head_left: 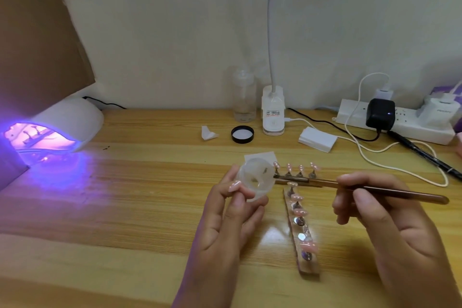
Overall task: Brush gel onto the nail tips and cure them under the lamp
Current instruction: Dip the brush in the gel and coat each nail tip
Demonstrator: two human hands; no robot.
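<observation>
My left hand (232, 210) holds a small clear gel jar (255, 179), tilted with its mouth toward the right. My right hand (375, 210) pinches a brown brush (390, 192) whose tip reaches into the jar. Just beyond the jar a short strip (295, 179) carries several pink nail tips on stands. A longer strip (303, 235) with more pink tips lies on the wooden desk between my hands. At the far left the white curing lamp (67, 120) glows purple, and another strip of tips shows inside it.
A black jar lid (242, 134), a folded white wipe (208, 132), a clear bottle (244, 97), a white desk lamp base (273, 112) and a white pad stack (317, 139) stand at the back. A power strip (400, 121) with plugs and cables fills the back right.
</observation>
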